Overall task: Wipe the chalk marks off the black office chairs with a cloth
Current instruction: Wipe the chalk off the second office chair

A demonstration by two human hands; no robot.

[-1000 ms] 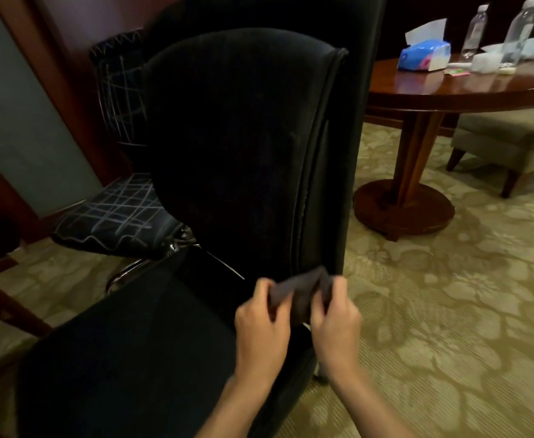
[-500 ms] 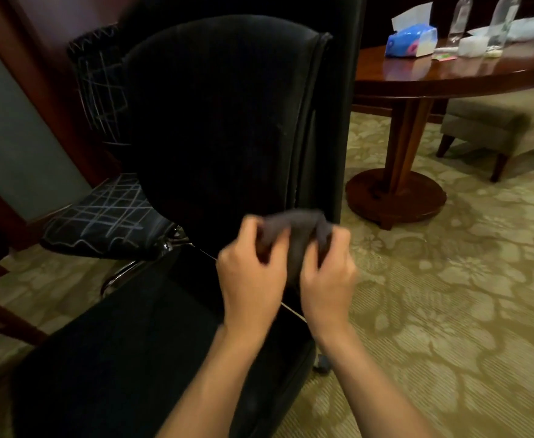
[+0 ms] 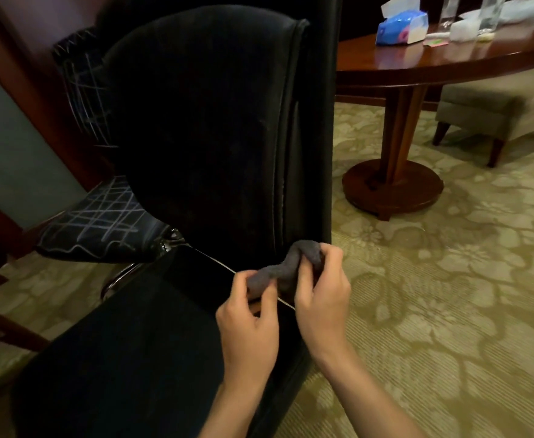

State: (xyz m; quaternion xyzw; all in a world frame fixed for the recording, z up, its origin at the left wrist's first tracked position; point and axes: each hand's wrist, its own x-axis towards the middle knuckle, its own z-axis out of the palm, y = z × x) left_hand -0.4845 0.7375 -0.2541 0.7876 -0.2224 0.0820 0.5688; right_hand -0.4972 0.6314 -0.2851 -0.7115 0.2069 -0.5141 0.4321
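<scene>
A tall black office chair [image 3: 202,128] fills the middle of the view, its backrest facing me and its seat running toward the lower left. A thin white chalk line [image 3: 215,263] crosses where seat meets back. Both hands hold a dark grey cloth [image 3: 286,265] just above the seat's right edge. My left hand [image 3: 248,324] pinches its lower end, and my right hand [image 3: 321,298] grips its upper end. Behind on the left stands a second black chair [image 3: 98,219], its seat and back covered in white chalk lines.
A round wooden pedestal table [image 3: 424,64] stands at the right rear, with a blue tissue pack [image 3: 400,26] and clear bottles [image 3: 487,11] on it. A beige upholstered seat [image 3: 493,105] sits beyond it. Patterned carpet [image 3: 449,295] covers the floor. A wooden frame [image 3: 3,330] juts in at the left.
The cloth has been pulled out from a bunch into a longer strip between my hands. Both hands sit lower in the frame than half a second ago. The view has shifted slightly.
</scene>
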